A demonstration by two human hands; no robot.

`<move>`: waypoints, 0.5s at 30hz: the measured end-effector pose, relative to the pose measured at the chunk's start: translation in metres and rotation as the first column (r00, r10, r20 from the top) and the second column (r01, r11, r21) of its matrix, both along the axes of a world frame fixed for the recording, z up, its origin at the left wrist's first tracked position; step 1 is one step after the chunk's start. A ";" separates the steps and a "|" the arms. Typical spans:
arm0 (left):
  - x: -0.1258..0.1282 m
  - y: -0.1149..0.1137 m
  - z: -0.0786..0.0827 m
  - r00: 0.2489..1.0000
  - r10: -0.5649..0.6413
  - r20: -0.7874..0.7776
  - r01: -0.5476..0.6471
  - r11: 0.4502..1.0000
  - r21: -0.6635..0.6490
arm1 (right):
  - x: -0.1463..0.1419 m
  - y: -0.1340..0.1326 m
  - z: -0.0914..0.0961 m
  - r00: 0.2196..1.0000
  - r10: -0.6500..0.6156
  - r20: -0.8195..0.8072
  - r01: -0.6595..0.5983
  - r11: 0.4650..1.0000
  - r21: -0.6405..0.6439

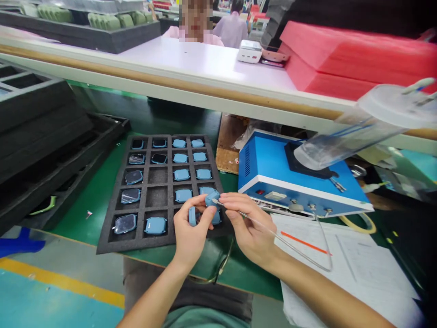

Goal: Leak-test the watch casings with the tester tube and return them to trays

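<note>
My left hand [190, 234] grips a small blue watch case [211, 198] between thumb and fingers, just over the near right corner of a black foam tray [156, 197]. My right hand [246, 225] pinches a thin needle-tipped tube [273, 232] whose tip touches the case. The clear tube loops back across the paper toward a blue control box [273, 171]. The tray's cells hold several blue watch cases and several with the glass screen up; some cells are empty.
Black foam trays [41, 132] are stacked at the left on the green mat. A clear plastic container [358, 130] lies on the blue box. Papers [358, 269] lie at the right. A white shelf [205, 68] carries red foam [358, 59]; a person sits behind it.
</note>
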State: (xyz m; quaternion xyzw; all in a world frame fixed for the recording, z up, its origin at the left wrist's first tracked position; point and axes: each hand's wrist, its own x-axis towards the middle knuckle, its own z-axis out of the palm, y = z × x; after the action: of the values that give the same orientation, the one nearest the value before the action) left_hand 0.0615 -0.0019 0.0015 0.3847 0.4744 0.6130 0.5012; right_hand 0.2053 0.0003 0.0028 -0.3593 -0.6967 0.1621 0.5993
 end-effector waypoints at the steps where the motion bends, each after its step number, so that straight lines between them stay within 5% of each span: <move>1: 0.000 0.000 0.000 1.000 0.007 -0.007 -0.007 1.000 0.007 | 0.000 0.001 -0.002 1.000 0.011 -0.023 -0.011 1.000 -0.001; 15: 0.003 0.002 0.001 0.992 0.019 -0.128 -0.008 0.996 0.087 | 0.003 0.000 -0.005 0.986 0.008 -0.168 -0.019 0.998 -0.063</move>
State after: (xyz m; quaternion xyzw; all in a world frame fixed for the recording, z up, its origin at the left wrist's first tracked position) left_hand 0.0642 -0.0004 0.0030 0.4413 0.4813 0.6102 0.4486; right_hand 0.2081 0.0007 -0.0026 -0.3589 -0.6406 0.2182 0.6428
